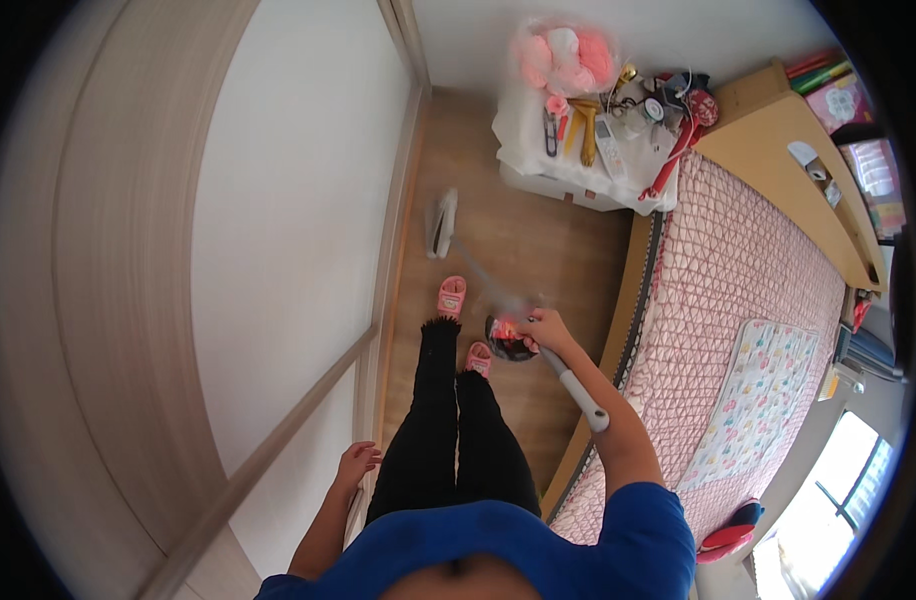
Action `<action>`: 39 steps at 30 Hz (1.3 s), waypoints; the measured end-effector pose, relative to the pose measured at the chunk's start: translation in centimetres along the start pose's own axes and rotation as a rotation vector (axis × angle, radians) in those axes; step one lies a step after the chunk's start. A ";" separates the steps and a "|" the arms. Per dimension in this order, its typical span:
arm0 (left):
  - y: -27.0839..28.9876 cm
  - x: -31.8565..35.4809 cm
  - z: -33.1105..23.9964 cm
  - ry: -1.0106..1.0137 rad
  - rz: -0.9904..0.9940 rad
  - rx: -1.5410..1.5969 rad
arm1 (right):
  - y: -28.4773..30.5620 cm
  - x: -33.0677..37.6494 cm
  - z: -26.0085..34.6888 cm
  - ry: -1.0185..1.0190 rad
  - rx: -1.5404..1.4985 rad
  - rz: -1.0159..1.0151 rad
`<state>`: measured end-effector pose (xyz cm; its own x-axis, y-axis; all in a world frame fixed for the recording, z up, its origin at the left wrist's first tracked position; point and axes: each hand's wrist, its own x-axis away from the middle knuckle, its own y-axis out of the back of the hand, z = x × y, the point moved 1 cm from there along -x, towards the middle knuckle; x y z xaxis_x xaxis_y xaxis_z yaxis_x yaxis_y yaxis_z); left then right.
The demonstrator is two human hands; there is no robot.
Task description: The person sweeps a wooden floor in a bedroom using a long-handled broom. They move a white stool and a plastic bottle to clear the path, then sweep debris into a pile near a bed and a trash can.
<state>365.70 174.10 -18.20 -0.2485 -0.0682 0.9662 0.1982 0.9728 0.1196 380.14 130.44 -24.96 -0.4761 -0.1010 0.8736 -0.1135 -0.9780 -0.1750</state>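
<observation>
My right hand [546,332] is closed round the pole of a long-handled floor-cleaning tool [580,396]. Its pale grey grip end runs back along my right forearm. The grey pole slants down and left to a narrow white head [441,226] on the floor, blurred by motion. A dark round thing with red in it [509,338] shows just below that hand; I cannot make out its kind. Low on the left, my left hand [358,463] hangs empty beside my thigh, fingers loosely bent and apart, near the sliding door.
White sliding door panels [288,200] line the left side. A bed [738,260] with a pink patterned cover runs along the right. A white-covered cabinet [578,165] holds a remote control [609,146] and clutter. Pink slippers [452,296] are on my feet on the wooden floor [458,140].
</observation>
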 end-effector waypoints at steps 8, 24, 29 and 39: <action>-2.2 -6.5 -12.0 -0.066 0.058 0.050 | 1.0 -9.6 13.0 0.045 0.058 -0.122; -4.4 -8.9 -21.6 -0.036 0.136 0.116 | 2.5 -18.3 23.1 0.039 -0.146 -0.052; -3.7 -9.0 -22.0 -0.003 0.097 0.120 | -0.1 -17.8 26.3 0.034 0.017 0.004; -4.4 -9.7 -22.5 -0.016 0.123 0.182 | 2.2 -19.1 18.1 -0.010 -0.599 0.013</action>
<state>388.56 165.49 -22.96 -0.2486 0.0554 0.9670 0.0539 0.9976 -0.0433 404.75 126.89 -33.83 -0.4731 -0.1169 0.8732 -0.5809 -0.7038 -0.4089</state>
